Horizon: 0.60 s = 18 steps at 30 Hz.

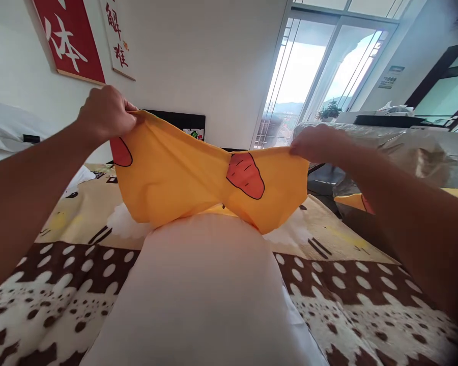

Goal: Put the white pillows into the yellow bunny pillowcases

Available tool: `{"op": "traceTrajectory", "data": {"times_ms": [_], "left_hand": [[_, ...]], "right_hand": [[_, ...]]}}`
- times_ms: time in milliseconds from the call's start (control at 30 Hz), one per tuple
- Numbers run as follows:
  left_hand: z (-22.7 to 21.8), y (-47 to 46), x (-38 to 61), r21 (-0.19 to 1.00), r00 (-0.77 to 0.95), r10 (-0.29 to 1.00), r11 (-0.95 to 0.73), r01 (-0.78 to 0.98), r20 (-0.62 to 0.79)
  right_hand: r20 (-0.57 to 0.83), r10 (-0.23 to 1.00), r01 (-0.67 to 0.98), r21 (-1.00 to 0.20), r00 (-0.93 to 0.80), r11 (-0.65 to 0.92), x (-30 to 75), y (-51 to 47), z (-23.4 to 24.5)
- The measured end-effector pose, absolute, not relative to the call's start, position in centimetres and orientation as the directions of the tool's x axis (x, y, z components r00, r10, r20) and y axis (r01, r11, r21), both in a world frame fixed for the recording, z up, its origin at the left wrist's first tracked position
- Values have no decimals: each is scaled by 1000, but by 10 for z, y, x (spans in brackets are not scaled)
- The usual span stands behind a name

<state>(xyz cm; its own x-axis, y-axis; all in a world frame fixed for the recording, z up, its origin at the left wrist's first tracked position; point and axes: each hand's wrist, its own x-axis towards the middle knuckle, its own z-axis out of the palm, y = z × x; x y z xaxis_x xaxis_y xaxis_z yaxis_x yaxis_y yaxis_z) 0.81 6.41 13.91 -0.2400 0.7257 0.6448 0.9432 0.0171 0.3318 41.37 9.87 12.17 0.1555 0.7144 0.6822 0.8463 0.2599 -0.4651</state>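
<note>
Blanket: the brown-and-cream patterned blanket [61,264] spread beneath everything, its right edge slanting away below the right forearm.
Red scroll: the red hanging scroll [70,43], with a white character, hung on the wall.
Left hand: the left hand [106,113] was curled into a fist, gripping the upper left corner of the orange pillowcase [175,175].
White scroll: the white hanging scroll [116,43] hung just beside the red one.
Screen: a black screen [191,120] showed behind the pillowcase's top edge.
Pillowcase: stretched between both hands, it bore red-orange shapes outlined in black; its lower edge met the pillow's far end, and how much pillow lay inside could not be told.
Pillow: the white pillow [209,295] lay on the blanket, reaching from the near side towards the far edge.
Right hand: the right hand [316,143] had its fingers closed on the pillowcase's upper right corner, fingertips partly hidden.
Window: tall glass panels [301,61] stood behind, a potted plant [330,109] before them.
Second cloth: another orange cloth [349,201] lay beyond the blanket's right edge, near clear plastic sheeting [397,162].
</note>
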Motion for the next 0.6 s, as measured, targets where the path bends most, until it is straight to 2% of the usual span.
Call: {"op": "traceTrajectory", "data": {"times_ms": [100, 233, 367, 433, 500, 600], "left_hand": [[119, 107, 11, 237, -226, 725, 90, 967, 651], [78, 157, 14, 58, -78, 749, 54, 997, 658], [20, 196, 14, -75, 15, 845, 30, 997, 535], [-3, 209, 18, -62, -12, 887, 45, 997, 461], [-15, 211, 30, -16, 2, 893, 6, 1000, 450], [-16, 195, 64, 9, 279, 826, -325, 946, 490]], "right_hand": [[513, 854, 976, -217, 80, 38, 408, 133, 103], [425, 899, 994, -84, 101, -72, 399, 170, 69], [334, 939, 995, 38, 77, -95, 393, 197, 25], [312, 947, 993, 68, 73, -99, 391, 205, 6], [356, 933, 991, 88, 61, -98, 383, 205, -5], [511, 860, 1000, -9, -13, 20, 354, 193, -14]]}}
